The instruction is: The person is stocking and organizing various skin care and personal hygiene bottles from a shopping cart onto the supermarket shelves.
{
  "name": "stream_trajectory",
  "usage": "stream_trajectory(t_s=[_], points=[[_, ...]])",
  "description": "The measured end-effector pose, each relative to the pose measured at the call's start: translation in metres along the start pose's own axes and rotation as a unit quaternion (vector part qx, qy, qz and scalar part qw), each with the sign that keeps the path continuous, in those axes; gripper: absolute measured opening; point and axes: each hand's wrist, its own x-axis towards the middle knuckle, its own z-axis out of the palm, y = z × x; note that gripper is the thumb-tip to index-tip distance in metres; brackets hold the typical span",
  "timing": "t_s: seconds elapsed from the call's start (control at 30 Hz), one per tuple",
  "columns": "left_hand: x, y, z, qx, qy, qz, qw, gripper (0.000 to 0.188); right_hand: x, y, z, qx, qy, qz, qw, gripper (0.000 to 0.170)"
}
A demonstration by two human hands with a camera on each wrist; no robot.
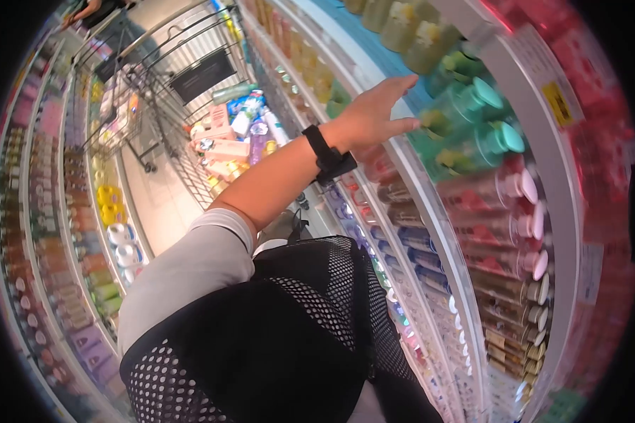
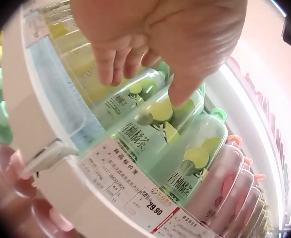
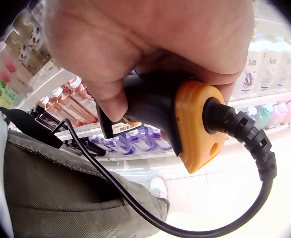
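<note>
My left hand [image 1: 377,116] reaches to the shelf on the right, thumb and fingers spread apart. Beneath it stand green-tinted pump bottles [image 2: 158,119] with citrus fruit printed on them. In the left wrist view the thumb overlaps the middle green bottle and the fingertips hang over the one behind, with nothing in the grasp. My right hand [image 3: 150,39] grips a black and orange barcode scanner [image 3: 197,131] down by my side, fingers wrapped round its body. A thick black cable [image 3: 130,198] loops from the scanner's end. The right hand is outside the head view.
A wire shopping cart [image 1: 173,77] filled with packages stands in the aisle, with another person [image 1: 113,21] beyond it. Pink bottles [image 1: 490,225] line the same shelf. A price label [image 2: 130,186] reading 29.90 runs along the shelf edge. More stocked shelves [image 1: 56,211] stand across the aisle.
</note>
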Motion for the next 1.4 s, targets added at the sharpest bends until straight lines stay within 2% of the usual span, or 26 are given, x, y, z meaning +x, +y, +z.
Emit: stream_trajectory(t_s=[0.03,0.07,0.13,0.2,0.27,0.33,0.37,0.43,0.47,0.53,0.57,0.63,0.7,0.77,0.83,0.93,1.0,1.07,1.1,1.13,1.17,1.23,1.27,1.33,1.4], points=[[-0.01,-0.008,-0.008,0.005,0.075,0.03,0.997,0.06,-0.001,-0.008,0.001,-0.014,-0.012,-0.007,1.0,0.054],[-0.018,-0.025,-0.023,0.009,0.085,0.021,0.996,0.06,-0.003,-0.018,-0.002,-0.027,-0.02,-0.009,0.999,0.054],[-0.042,-0.06,-0.042,0.028,0.191,-0.062,0.979,0.042,-0.003,-0.024,-0.008,-0.042,-0.03,-0.013,0.999,0.053],[-0.066,-0.125,-0.067,0.019,0.264,-0.151,0.952,0.031,-0.014,-0.03,-0.013,-0.058,-0.04,-0.006,0.997,0.053],[-0.093,-0.19,-0.098,0.072,0.278,-0.251,0.925,0.03,-0.022,-0.041,-0.02,-0.076,-0.05,0.001,0.996,0.053],[-0.127,-0.253,-0.122,0.18,0.251,-0.274,0.911,0.032,-0.021,-0.052,-0.03,-0.09,-0.053,-0.002,0.995,0.053],[-0.142,-0.288,-0.14,0.176,0.256,-0.285,0.907,0.032,-0.021,-0.066,-0.034,-0.101,-0.058,0.004,0.993,0.053],[-0.167,-0.331,-0.163,0.365,0.158,-0.331,0.856,0.036,-0.019,-0.074,-0.042,-0.115,-0.06,0.007,0.991,0.053],[-0.174,-0.356,-0.181,0.358,0.159,-0.345,0.853,0.036,-0.017,-0.09,-0.047,-0.128,-0.066,0.015,0.989,0.052],[-0.181,-0.384,-0.205,0.41,0.068,-0.431,0.801,0.036,-0.005,-0.098,-0.057,-0.144,-0.069,0.016,0.987,0.052],[-0.19,-0.41,-0.22,0.403,0.067,-0.444,0.797,0.036,0.0,-0.111,-0.059,-0.155,-0.075,0.023,0.985,0.052],[-0.195,-0.446,-0.24,0.483,-0.001,-0.461,0.745,0.04,0.012,-0.123,-0.062,-0.167,-0.081,0.027,0.982,0.052],[-0.191,-0.475,-0.259,0.52,-0.031,-0.458,0.72,0.042,0.019,-0.16,-0.061,-0.181,-0.09,0.036,0.979,0.052],[-0.184,-0.497,-0.273,0.578,-0.082,-0.442,0.681,0.047,0.005,-0.205,-0.069,-0.182,-0.149,0.05,0.971,0.05],[-0.175,-0.517,-0.283,0.608,-0.108,-0.434,0.656,0.051,-0.003,-0.225,-0.07,-0.186,-0.148,0.061,0.969,0.05],[-0.16,-0.549,-0.297,0.618,-0.14,-0.43,0.644,0.052,0.002,-0.25,-0.073,-0.188,-0.141,0.082,0.969,0.049],[-0.154,-0.562,-0.302,0.636,-0.137,-0.409,0.639,0.054,0.008,-0.255,-0.073,-0.22,-0.168,0.093,0.957,0.047],[-0.146,-0.573,-0.305,0.604,-0.172,-0.471,0.62,0.055,0.011,-0.259,-0.068,-0.227,-0.156,0.09,0.957,0.044],[-0.15,-0.583,-0.305,0.637,-0.147,-0.431,0.622,0.048,0.009,-0.276,-0.068,-0.212,-0.157,0.137,0.955,0.043],[-0.152,-0.593,-0.306,0.637,-0.146,-0.428,0.624,0.048,0.011,-0.286,-0.067,-0.196,-0.156,0.182,0.951,0.041],[-0.15,-0.597,-0.306,0.639,-0.152,-0.429,0.62,0.042,0.012,-0.278,-0.065,-0.194,-0.153,0.183,0.952,0.041],[-0.148,-0.607,-0.307,0.652,-0.136,-0.413,0.62,0.029,0.016,-0.259,-0.066,-0.186,-0.138,0.123,0.965,0.037],[-0.147,-0.609,-0.306,0.652,-0.132,-0.411,0.624,0.029,0.015,-0.263,-0.067,-0.185,-0.133,0.123,0.966,0.037],[-0.148,-0.608,-0.309,0.661,-0.169,-0.384,0.622,0.027,0.012,-0.282,-0.07,-0.156,-0.136,0.173,0.963,0.033],[-0.149,-0.607,-0.313,0.663,-0.16,-0.371,0.63,0.031,0.012,-0.288,-0.073,-0.146,-0.128,0.19,0.962,0.033]])
